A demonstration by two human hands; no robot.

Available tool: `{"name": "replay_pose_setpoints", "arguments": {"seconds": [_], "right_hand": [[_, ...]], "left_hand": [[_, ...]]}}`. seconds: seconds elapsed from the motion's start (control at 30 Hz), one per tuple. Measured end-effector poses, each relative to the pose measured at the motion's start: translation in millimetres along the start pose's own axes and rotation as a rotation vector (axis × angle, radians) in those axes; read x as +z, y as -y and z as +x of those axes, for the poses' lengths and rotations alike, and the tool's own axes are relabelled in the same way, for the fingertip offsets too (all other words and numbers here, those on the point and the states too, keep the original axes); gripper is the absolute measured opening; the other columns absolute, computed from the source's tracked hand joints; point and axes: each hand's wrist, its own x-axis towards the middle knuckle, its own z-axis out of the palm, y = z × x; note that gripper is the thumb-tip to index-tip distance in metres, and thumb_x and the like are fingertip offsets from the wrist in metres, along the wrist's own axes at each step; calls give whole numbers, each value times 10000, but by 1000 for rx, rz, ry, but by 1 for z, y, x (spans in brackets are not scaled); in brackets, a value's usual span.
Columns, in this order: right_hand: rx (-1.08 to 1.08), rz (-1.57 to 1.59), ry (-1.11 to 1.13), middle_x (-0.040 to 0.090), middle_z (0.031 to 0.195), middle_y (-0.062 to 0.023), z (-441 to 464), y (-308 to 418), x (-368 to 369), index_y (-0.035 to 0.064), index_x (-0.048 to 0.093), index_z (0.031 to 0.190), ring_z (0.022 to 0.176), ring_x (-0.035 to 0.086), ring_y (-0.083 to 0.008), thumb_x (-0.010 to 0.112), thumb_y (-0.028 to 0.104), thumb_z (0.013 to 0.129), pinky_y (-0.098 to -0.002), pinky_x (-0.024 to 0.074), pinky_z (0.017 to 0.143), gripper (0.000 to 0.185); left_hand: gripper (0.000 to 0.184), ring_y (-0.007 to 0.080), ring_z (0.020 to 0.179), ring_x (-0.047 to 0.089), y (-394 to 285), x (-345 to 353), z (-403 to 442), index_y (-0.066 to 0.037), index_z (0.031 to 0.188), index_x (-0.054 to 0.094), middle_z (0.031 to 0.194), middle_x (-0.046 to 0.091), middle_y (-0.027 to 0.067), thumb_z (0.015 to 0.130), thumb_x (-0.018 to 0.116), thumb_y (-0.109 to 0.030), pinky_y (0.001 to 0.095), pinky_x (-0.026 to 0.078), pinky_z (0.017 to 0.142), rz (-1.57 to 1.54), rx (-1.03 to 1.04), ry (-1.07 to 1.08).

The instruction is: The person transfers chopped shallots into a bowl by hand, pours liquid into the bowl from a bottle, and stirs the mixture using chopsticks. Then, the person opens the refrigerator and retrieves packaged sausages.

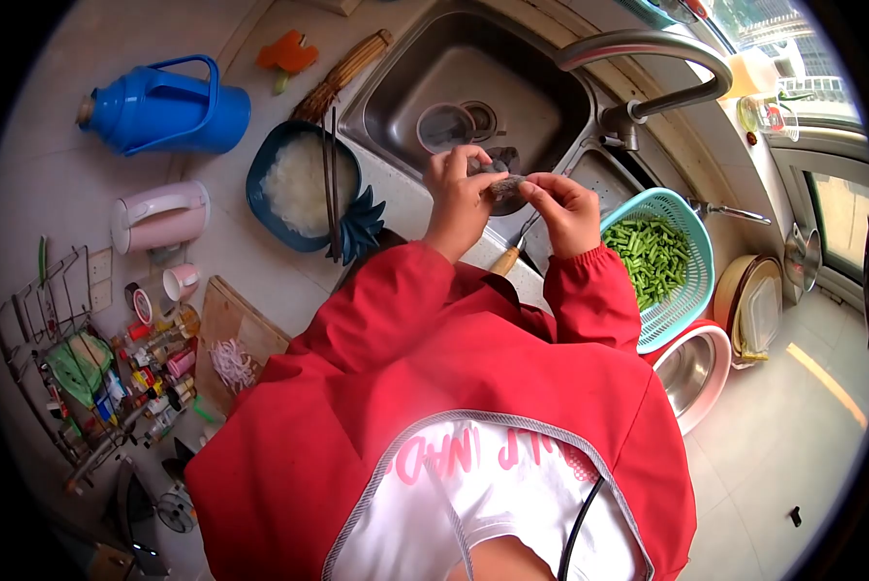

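Over the near edge of the steel sink (405, 97), both my hands meet at a small grey, mottled piece (506, 186), too small to name. My left hand (457, 198) pinches its left end between bent fingers. From the other side, the thumb and fingertips of my right hand (565, 211) close on it. Just beyond my fingers is something dark and shiny, partly hidden by them. A tool with a wooden handle (505, 261) lies on the counter edge below my hands, its metal part running up between them. A round, clear bowl (444, 127) sits in the sink near the drain.
Right of my right arm stands a turquoise basket (703, 276) of cut green beans (648, 257). Left of the sink, chopsticks (334, 184) rest across a blue bowl (257, 179) with pale contents. The faucet (648, 44) arches over the sink's right side. A blue thermos (178, 108) stands farther left.
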Motion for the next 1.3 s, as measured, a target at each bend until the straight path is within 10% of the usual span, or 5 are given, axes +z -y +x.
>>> {"name": "replay_pose_setpoints", "arguments": {"seconds": [0.33,0.53,0.77,1.1,1.3], "right_hand": [[0,40,-20,699,825,-39,0,4,-9,-70,697,979,762,614,-68,709,110,879,-200,482,690,206],[2,36,-72,685,777,-28,0,3,0,-66,698,968,720,596,-59,704,111,878,-201,467,649,199],[-87,-146,11,649,751,0,-2,9,3,-46,691,947,694,547,-42,704,98,879,-193,431,616,160],[-135,-183,23,674,715,-41,-5,18,8,-42,696,931,655,584,-56,691,79,867,-211,458,592,137],[-132,-170,-12,669,704,-45,-3,4,8,-41,698,938,649,583,-63,692,92,869,-218,462,594,150]], "left_hand": [[167,257,1078,461,-3,-19,2,-85,740,685,1066,594,-13,637,804,-28,372,386,920,-31,-48,-50],[351,237,1213,451,-2,-28,-3,-101,1042,740,1303,535,33,702,763,-18,333,371,1005,-141,-170,61],[457,197,1343,372,2,-54,6,-20,1276,622,1514,352,60,827,568,42,325,325,1088,-1214,-607,400],[199,258,1272,403,-13,-40,4,-68,992,762,1298,570,47,845,735,-200,362,323,1080,-146,-12,137],[399,261,1376,348,-12,-49,7,-57,1151,700,1438,433,111,803,790,-230,363,318,1106,-444,-321,196]]}}
